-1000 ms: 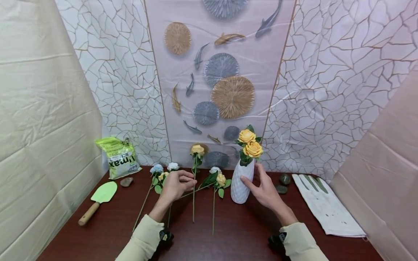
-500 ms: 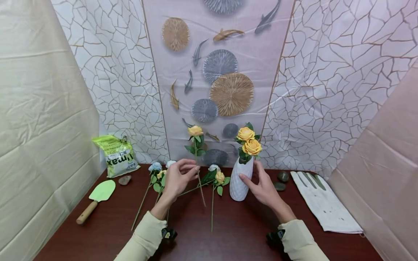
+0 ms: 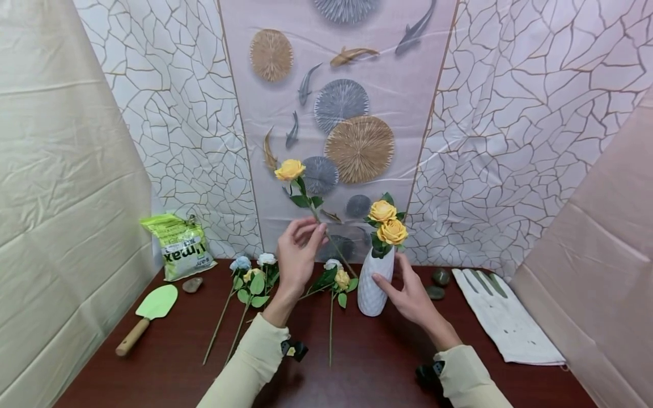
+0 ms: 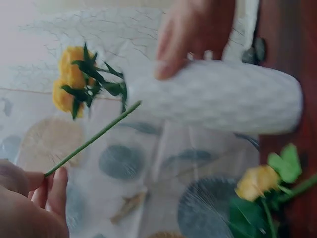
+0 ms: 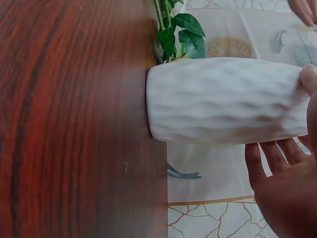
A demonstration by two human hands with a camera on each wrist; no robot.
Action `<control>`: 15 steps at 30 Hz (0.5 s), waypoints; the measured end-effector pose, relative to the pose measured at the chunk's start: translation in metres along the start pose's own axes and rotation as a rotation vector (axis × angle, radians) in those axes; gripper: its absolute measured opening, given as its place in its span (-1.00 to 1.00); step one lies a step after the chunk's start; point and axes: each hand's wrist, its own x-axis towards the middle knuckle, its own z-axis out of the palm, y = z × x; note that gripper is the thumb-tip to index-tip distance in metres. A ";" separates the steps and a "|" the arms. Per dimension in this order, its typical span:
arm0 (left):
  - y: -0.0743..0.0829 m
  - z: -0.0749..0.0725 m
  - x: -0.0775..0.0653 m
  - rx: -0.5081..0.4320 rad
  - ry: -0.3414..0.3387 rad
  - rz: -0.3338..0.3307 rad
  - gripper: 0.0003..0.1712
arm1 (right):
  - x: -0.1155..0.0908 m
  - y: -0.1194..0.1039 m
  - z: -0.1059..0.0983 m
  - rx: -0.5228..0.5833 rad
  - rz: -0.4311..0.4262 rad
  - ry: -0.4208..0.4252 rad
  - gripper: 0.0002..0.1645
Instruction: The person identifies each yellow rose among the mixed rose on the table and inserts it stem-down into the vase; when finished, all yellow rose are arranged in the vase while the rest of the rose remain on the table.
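Observation:
My left hand (image 3: 298, 255) pinches the stem of a yellow rose (image 3: 289, 169), which leans with its bloom up and to the left. The stem's cut end points down toward the vase; in the left wrist view that green stem (image 4: 94, 139) reaches near the vase's neck. My right hand (image 3: 415, 297) holds the white textured vase (image 3: 372, 289) round its upper side, thumb in front. The vase stands upright on the table, and two yellow roses (image 3: 391, 231) stick out of its mouth. In the right wrist view the vase (image 5: 223, 99) has fingers on both sides.
Blue, white and yellow flowers (image 3: 241, 263) lie left of the vase, with another yellow rose (image 3: 342, 279) nearer it. Farther left are a green bag (image 3: 183, 249), a stone (image 3: 192, 285) and a trowel (image 3: 155, 303). Dark stones (image 3: 441, 276) and a white glove (image 3: 510, 317) lie right.
My left hand has lifted the yellow rose and moved right toward the vase. The rose has tilted, bloom left and stem end right. My right hand stays on the vase.

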 end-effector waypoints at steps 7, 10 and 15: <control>0.017 0.026 0.014 -0.102 0.066 0.088 -0.61 | 0.000 0.003 0.000 0.004 -0.016 0.004 -0.32; 0.020 0.033 0.017 -0.119 0.085 0.103 -0.63 | 0.002 0.013 0.003 0.018 -0.027 0.008 -0.32; 0.022 0.043 0.014 -0.106 0.071 0.106 -0.68 | 0.006 0.037 0.009 0.032 -0.022 0.021 -0.29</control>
